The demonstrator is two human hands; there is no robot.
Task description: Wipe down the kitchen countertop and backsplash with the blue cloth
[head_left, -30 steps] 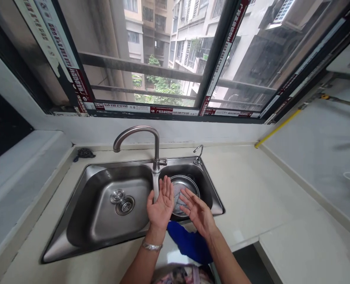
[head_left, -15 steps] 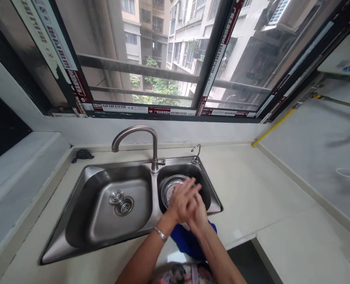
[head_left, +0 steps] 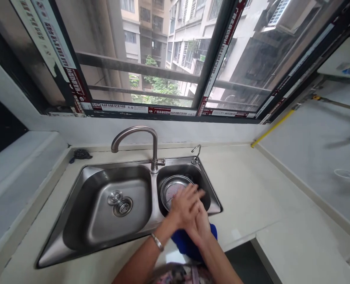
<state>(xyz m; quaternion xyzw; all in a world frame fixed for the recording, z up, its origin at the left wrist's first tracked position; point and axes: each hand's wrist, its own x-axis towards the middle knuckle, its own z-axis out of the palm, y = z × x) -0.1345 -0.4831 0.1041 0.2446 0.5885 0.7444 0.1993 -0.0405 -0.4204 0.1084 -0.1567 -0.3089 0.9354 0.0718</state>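
Observation:
My left hand [head_left: 184, 208], with a silver bracelet [head_left: 157, 241] on its wrist, lies across my right hand [head_left: 203, 227]. The two hands press together over the front edge of the smaller sink basin. The left fingers are stretched out and slightly blurred, with no object in them. Most of the right fingers are hidden under the left hand. Just beyond the hands, a round metal strainer [head_left: 173, 189] with a perforated bottom sits in the right basin. Blue cloth [head_left: 188, 242] shows beneath the wrists, at the counter's front edge.
The larger left basin [head_left: 98, 225] has a drain [head_left: 123, 206] with a metal stopper [head_left: 115, 197] beside it. A curved faucet [head_left: 154, 148] stands behind the divider, and a small spout [head_left: 197, 152] at the back right. A dark mesh bundle [head_left: 80, 154] lies back left.
The joined hands have shifted slightly toward me and down, the left sliding over the right. More of the strainer shows now. The view has moved very slightly.

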